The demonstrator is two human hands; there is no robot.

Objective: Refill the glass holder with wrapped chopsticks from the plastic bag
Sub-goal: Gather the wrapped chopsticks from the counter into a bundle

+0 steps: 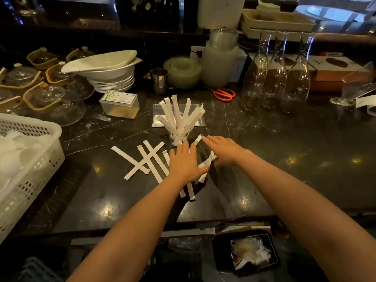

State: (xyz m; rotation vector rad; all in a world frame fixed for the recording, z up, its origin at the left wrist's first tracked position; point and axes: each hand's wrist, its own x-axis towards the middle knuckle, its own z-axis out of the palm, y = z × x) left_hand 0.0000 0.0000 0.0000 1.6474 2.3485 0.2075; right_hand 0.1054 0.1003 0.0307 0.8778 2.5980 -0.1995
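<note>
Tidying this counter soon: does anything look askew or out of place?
Yes: wrapped chopsticks lie scattered and crisscrossed on the counter beside the glass holder, under both flat hands, not standing in it.

Dim room, honestly. A dark marble bench point(284, 159) fills mid-frame, ceiling lights glinting off it. Dark shelving point(142, 15) runs along the top.

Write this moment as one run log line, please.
hands: left, right flat on loose chopsticks | glass holder: partly filled | counter
</note>
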